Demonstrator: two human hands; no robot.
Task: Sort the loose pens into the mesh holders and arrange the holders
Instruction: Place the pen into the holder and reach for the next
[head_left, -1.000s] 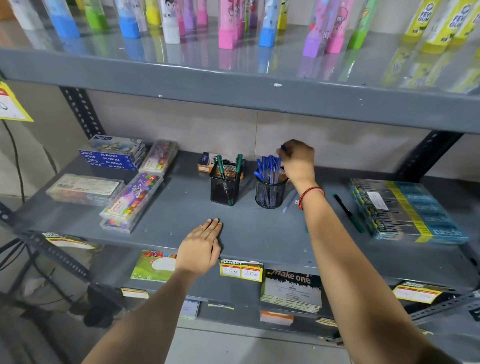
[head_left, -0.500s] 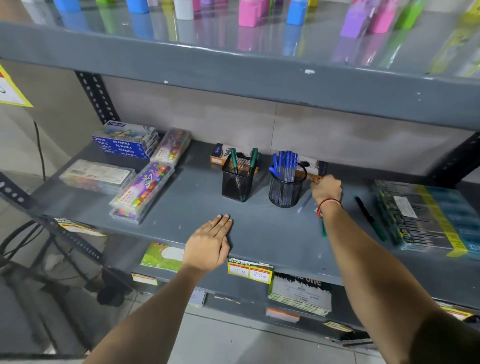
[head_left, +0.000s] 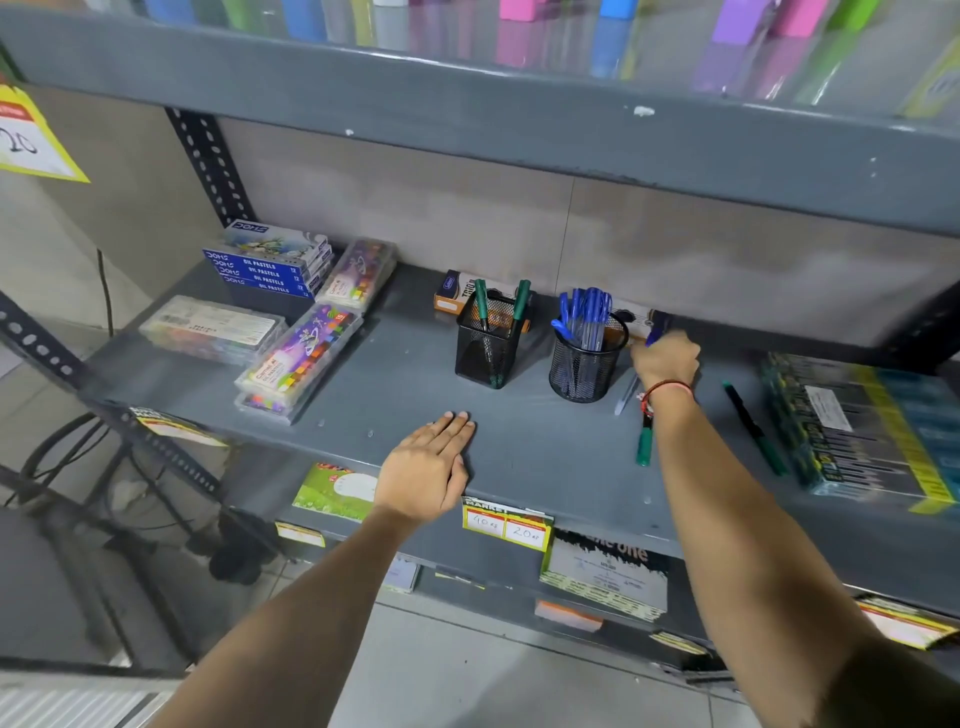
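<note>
Two black mesh holders stand mid-shelf: a square holder with two green pens, and a round holder packed with several blue pens. My right hand is just right of the round holder, fingers closed around a blue pen whose cap sticks up. A clear pen lies beside my wrist, a green pen lies under my forearm, and another green pen lies further right. My left hand rests flat and empty on the shelf front.
The grey shelf has oil pastel boxes and crayon packs at left, small boxes behind the holders, and a large wrapped pack at right. An upper shelf overhangs closely. Price tags hang off the front edge.
My right hand came down from above the round holder to the shelf beside it and closed on a blue pen. The camera moved closer; my left hand stayed put.
</note>
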